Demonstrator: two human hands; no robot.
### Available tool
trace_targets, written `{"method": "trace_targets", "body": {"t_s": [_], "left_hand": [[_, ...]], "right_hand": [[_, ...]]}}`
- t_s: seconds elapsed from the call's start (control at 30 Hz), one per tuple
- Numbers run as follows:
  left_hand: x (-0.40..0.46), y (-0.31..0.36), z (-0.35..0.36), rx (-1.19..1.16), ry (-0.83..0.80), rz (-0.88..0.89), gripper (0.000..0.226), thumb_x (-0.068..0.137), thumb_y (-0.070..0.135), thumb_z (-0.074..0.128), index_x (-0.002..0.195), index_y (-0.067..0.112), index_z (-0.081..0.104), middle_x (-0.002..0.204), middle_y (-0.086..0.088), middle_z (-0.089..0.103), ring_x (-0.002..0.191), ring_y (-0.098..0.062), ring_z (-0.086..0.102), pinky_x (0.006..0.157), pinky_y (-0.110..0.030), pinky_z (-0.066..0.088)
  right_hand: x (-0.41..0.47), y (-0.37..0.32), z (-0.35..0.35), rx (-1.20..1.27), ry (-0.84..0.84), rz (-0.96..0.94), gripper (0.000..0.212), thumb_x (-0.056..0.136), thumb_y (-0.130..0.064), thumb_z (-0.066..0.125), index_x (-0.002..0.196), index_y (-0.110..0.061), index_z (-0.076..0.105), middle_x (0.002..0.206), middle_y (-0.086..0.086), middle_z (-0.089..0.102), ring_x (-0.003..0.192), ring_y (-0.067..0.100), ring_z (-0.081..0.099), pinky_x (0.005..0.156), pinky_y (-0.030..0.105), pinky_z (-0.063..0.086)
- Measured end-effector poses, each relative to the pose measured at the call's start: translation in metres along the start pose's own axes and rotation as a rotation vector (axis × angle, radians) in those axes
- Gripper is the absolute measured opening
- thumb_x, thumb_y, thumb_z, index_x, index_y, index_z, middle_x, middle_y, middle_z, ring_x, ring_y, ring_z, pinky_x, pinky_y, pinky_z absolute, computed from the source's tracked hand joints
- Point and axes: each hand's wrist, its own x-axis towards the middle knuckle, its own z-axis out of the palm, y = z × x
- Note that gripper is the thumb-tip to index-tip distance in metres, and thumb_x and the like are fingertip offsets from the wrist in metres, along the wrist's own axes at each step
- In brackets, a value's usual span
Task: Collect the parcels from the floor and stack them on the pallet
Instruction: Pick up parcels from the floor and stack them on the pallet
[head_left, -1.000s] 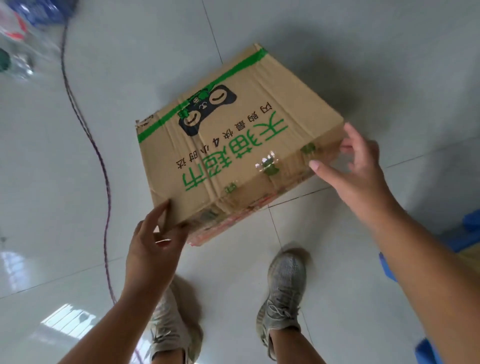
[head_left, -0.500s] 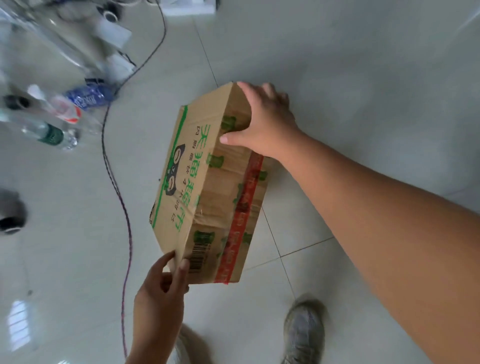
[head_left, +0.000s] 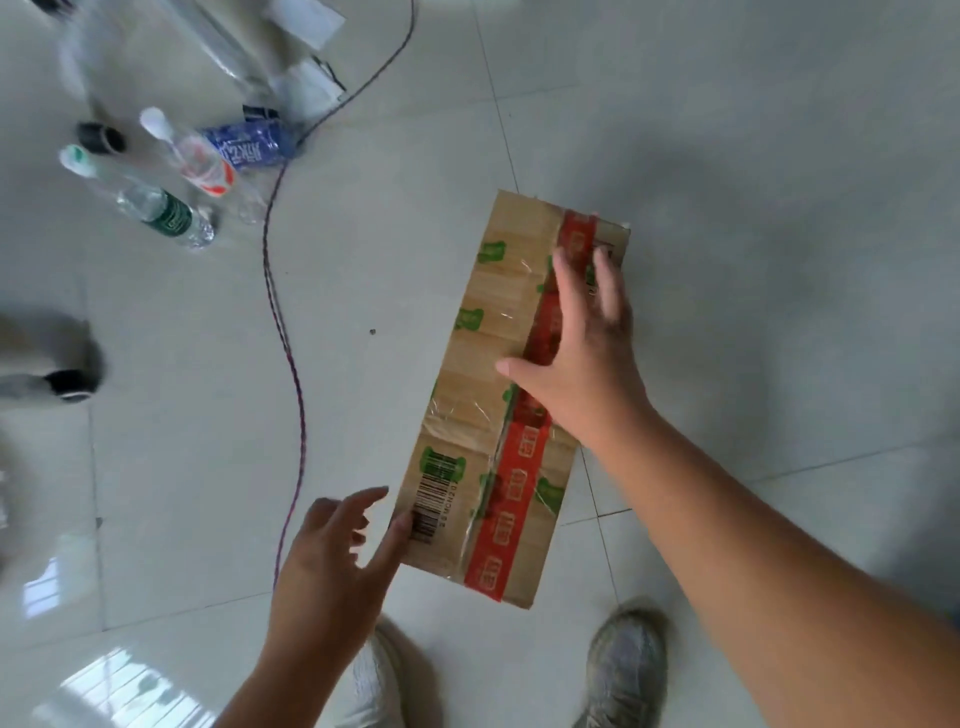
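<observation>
The right hand lies flat on the upper face of the cardboard parcel, fingers straight and spread toward the far end, thumb stretched out to its left across the red tape, palm pressing rather than gripping; its forearm runs back toward the lower right corner. The left hand is open too, fingers loosely spread, with the thumb touching the parcel's near left edge beside the barcode and the other fingers in the air, holding nothing. The parcel is a long brown box with a red tape strip down its length, green printed marks and clear tape, lying under the right hand and just right of the left hand; whether it rests on the tiled floor cannot be told. Beyond and right of the right hand the floor is bare tile. Left of the left hand runs a cable, and farther off beyond it lie plastic bottles. Two shoes stand near the wrists.
</observation>
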Motion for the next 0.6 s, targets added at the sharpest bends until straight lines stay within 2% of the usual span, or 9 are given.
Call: {"method": "trace_targets", "body": {"t_s": [0.1,0.17,0.2,0.23,0.3,0.37,0.47,0.53,0.6], "left_hand": [[0.010,0.005,-0.006,-0.137,-0.076,0.053,0.073,0.077,0.067,0.064,0.143,0.036,0.061,0.129,0.011,0.062,0.113,-0.008,0.066,0.092,-0.036,0.061],[0.018,0.014,-0.005,-0.333,-0.220,0.018,0.072,0.080,0.058,0.071,0.148,0.045,0.054,0.137,0.019,0.064,0.123,-0.005,0.065,0.098,-0.037,0.060],[0.022,0.020,-0.003,-0.366,-0.278,0.022,0.070,0.083,0.057,0.073,0.149,0.053,0.050,0.136,0.025,0.066,0.124,0.000,0.064,0.096,-0.033,0.061],[0.025,0.025,-0.001,-0.331,-0.302,0.051,0.071,0.085,0.055,0.076,0.149,0.061,0.045,0.131,0.033,0.066,0.121,0.007,0.063,0.093,-0.029,0.060],[0.029,0.033,0.003,-0.233,-0.292,0.116,0.079,0.085,0.049,0.080,0.149,0.067,0.037,0.125,0.039,0.066,0.116,0.012,0.062,0.091,-0.027,0.057],[0.034,0.035,0.006,-0.245,-0.244,0.131,0.081,0.083,0.040,0.085,0.149,0.060,0.041,0.128,0.032,0.067,0.121,0.005,0.062,0.094,-0.035,0.060],[0.032,0.036,0.008,-0.341,-0.217,0.154,0.078,0.080,0.022,0.091,0.139,0.050,0.049,0.132,0.030,0.064,0.127,-0.005,0.062,0.096,-0.041,0.062],[0.028,0.038,0.007,-0.422,-0.200,0.184,0.069,0.077,0.026,0.093,0.128,0.046,0.052,0.130,0.030,0.065,0.124,-0.003,0.065,0.094,-0.035,0.063],[0.022,0.042,0.004,-0.588,-0.209,0.152,0.060,0.073,0.041,0.095,0.119,0.038,0.057,0.129,0.019,0.069,0.120,-0.009,0.070,0.087,-0.032,0.065]], "right_hand": [[-0.071,0.026,0.010,0.321,-0.048,0.274,0.116,0.077,-0.044,0.088,0.162,-0.045,0.010,0.170,-0.006,0.021,0.154,0.021,0.029,0.120,0.050,0.031],[-0.109,0.035,0.023,0.518,-0.183,0.342,0.088,0.080,-0.040,0.087,0.131,-0.079,0.027,0.137,-0.041,0.052,0.128,-0.002,0.054,0.110,0.047,0.049],[-0.123,0.037,0.031,0.535,-0.225,0.340,0.081,0.082,-0.039,0.086,0.117,-0.086,0.030,0.122,-0.050,0.054,0.118,-0.010,0.055,0.105,0.041,0.051],[-0.132,0.038,0.038,0.535,-0.238,0.325,0.079,0.083,-0.040,0.085,0.113,-0.087,0.029,0.118,-0.051,0.054,0.114,-0.012,0.054,0.103,0.038,0.051],[-0.141,0.041,0.043,0.552,-0.218,0.306,0.076,0.085,-0.039,0.084,0.130,-0.073,0.033,0.126,-0.038,0.060,0.120,-0.005,0.056,0.104,0.041,0.052],[-0.137,0.044,0.042,0.572,-0.214,0.299,0.075,0.086,-0.036,0.083,0.143,-0.054,0.037,0.132,-0.024,0.063,0.126,0.001,0.057,0.104,0.046,0.054],[-0.132,0.051,0.031,0.555,-0.180,0.224,0.081,0.089,-0.024,0.081,0.149,-0.050,0.033,0.139,-0.019,0.058,0.131,0.001,0.055,0.103,0.038,0.057],[-0.135,0.054,0.020,0.557,-0.133,0.173,0.085,0.089,-0.017,0.081,0.145,-0.058,0.032,0.144,-0.022,0.053,0.134,-0.002,0.052,0.104,0.030,0.055],[-0.140,0.057,0.008,0.607,-0.084,0.126,0.073,0.087,-0.021,0.082,0.137,-0.052,0.040,0.144,-0.022,0.054,0.138,0.003,0.051,0.110,0.031,0.050]]}}
